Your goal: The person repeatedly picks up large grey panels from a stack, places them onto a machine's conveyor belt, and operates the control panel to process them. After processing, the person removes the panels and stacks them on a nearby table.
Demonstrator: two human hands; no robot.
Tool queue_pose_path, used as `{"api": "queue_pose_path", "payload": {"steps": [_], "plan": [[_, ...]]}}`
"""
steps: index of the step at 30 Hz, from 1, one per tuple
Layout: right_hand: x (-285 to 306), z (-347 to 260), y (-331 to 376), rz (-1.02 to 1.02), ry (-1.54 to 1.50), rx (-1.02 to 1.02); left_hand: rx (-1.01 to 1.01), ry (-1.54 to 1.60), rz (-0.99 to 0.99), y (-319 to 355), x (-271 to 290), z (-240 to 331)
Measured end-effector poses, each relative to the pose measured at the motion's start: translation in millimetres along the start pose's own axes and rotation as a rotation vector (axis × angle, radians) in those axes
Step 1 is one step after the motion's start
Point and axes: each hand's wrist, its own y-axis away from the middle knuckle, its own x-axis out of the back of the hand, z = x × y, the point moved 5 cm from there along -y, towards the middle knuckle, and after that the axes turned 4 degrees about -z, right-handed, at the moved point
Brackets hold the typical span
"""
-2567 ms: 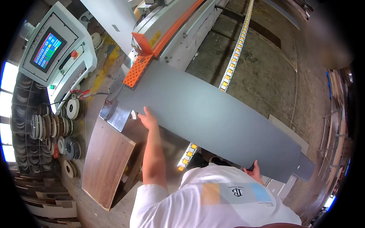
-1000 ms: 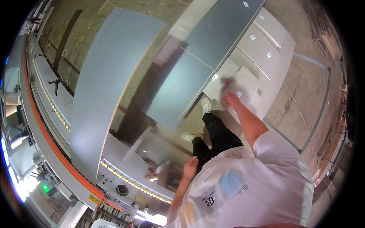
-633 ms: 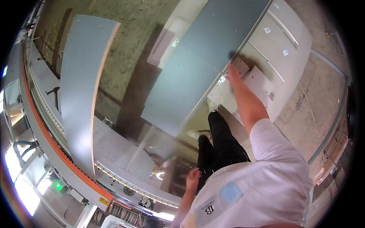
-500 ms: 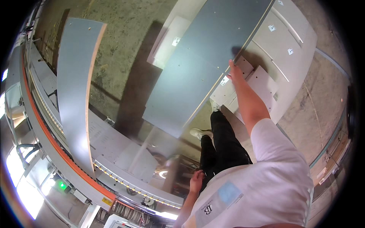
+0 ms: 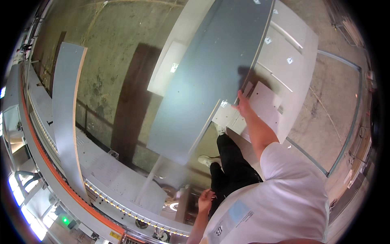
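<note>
A large grey panel [image 5: 203, 77] with small holes lies at the upper middle, on top of paler boards. At a step in its right edge is my right hand [image 5: 243, 105], closed on that edge, with the thumb apart from the fingers; the underside of the grip is hidden. White drilled boards [image 5: 266, 101] lie beside and below this hand. My left hand [image 5: 206, 199] hangs low near my thigh, away from the panel. Its fingers are curled, and what is inside them, if anything, does not show.
At left, a long narrow grey panel [image 5: 67, 101] rests on a machine with an orange rail [image 5: 61, 179] and a row of yellow rollers [image 5: 122, 208]. Pale boards with labels [image 5: 292, 49] spread right of the big panel. A dark frame [image 5: 353, 105] lies on the concrete floor.
The whole view has shifted, so the panels and machine appear lower and further left. My right hand stays at the grey panel's edge; my left hand remains low with curled fingers.
</note>
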Motion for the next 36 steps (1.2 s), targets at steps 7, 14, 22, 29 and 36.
{"api": "queue_pose_path", "payload": {"steps": [7,14,22,29,36], "plan": [[-2,59,132,-0.28,0.121,-0.176,-0.244,-0.2,-0.111,-17,-15,68],[-52,104,324,-0.406,0.347,-0.323,-0.706,-0.109,-0.012,-25,-38,159],[-83,150,450,-0.72,0.645,-0.392,-0.531,0.422,0.176,44,66,85],[-18,125,422,-0.411,0.606,-0.277,-0.588,0.522,0.607,160,211,-51],[85,144,334,-0.185,0.597,-0.267,-0.603,0.57,0.823,301,329,-180]]}}
